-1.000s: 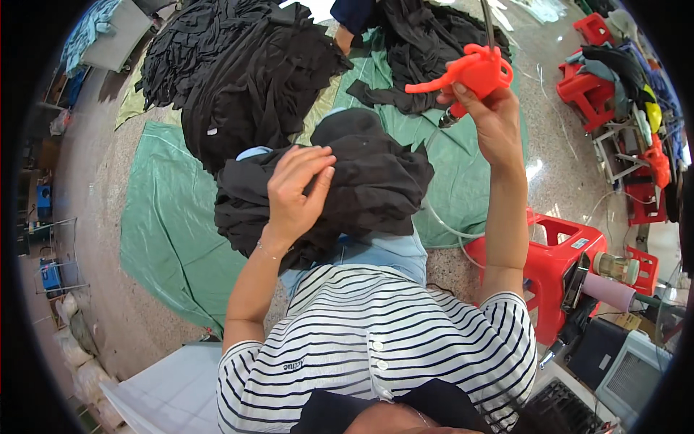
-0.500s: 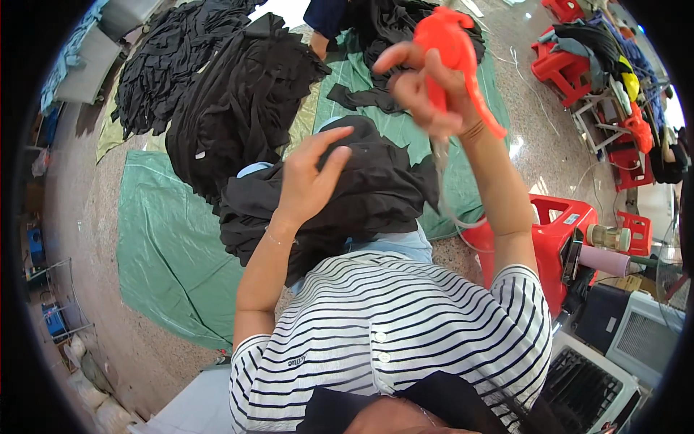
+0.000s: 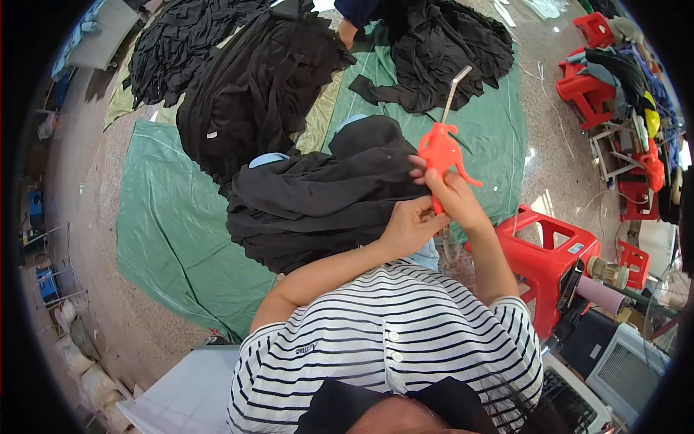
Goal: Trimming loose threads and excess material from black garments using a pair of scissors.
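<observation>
A red air blow gun (image 3: 441, 149) with a long, bent metal nozzle (image 3: 454, 90) points away from me. My right hand (image 3: 460, 200) is closed around its handle, the loose trigger lever sticking out to the right. At the lower end of that handle, my left hand (image 3: 409, 230) pinches where the clear hose (image 3: 450, 249) comes in. The exact spot under the left fingers is hidden. Across my lap lies a heap of black cloth (image 3: 311, 199), just left of both hands, with bits of light blue showing at its far edge.
Larger black cloth piles (image 3: 264, 87) lie ahead on green sheeting (image 3: 170, 231). Another person's hand (image 3: 347, 33) reaches in at the top. A red stool (image 3: 546, 242) stands at my right, near a grey-white appliance (image 3: 629, 372). More red stools (image 3: 587, 90) hold clothes farther right.
My right hand has come down and nearer with the blow gun, whose nozzle now shows. My left hand has moved right, from open above the cloth to the handle's lower end.
</observation>
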Motion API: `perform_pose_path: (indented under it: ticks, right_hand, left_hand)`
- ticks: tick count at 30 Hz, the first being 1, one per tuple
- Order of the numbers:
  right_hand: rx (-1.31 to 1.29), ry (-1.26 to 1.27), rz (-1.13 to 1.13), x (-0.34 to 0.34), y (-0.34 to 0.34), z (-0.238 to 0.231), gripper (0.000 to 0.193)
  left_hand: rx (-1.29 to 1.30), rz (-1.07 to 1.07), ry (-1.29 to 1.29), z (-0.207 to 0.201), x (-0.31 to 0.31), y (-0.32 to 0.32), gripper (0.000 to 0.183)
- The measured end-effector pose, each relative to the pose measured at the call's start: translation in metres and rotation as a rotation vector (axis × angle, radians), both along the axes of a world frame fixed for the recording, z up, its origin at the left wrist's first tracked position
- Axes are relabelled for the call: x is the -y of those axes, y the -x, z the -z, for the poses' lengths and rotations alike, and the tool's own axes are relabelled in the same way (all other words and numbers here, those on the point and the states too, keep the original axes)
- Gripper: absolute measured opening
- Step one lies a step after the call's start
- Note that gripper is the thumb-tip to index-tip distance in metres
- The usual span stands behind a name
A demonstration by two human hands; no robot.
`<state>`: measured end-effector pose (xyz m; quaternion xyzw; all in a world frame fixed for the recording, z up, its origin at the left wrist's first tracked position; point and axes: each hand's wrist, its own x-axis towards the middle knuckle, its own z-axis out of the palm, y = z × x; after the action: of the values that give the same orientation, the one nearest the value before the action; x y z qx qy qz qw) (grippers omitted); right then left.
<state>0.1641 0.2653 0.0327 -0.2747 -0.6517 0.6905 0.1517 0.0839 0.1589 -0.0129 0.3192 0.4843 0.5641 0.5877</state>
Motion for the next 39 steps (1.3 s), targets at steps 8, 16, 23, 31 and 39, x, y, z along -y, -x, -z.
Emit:
perform_pose_path:
  ticks: [8,16,23,31,39]
  right_hand:
    - [0.010,-0.217,0.843,0.056,-0.003,-0.012,0.051]
    - [0.262,-0.905,0.505,0.006,-0.041,0.028,0.035]
    - [0.271,-0.504,0.417,-0.061,-0.029,0.087,0.035]
    - [0.115,-0.293,0.065,-0.077,-0.003,0.062,0.033]
    - [0.063,-0.311,0.001,-0.097,-0.012,0.021,0.042]
  left_hand:
    - [-0.748,-0.194,-0.409,0.006,-0.009,-0.009,0.018]
    - [-1.284,-0.370,-0.527,-0.044,-0.004,0.082,0.011]
    - [-0.986,0.158,0.179,-0.010,0.036,0.203,0.041]
    - [-1.218,-0.019,0.064,-0.040,0.070,0.221,0.016]
    - [-1.507,0.115,-0.140,-0.043,0.084,0.175,0.024]
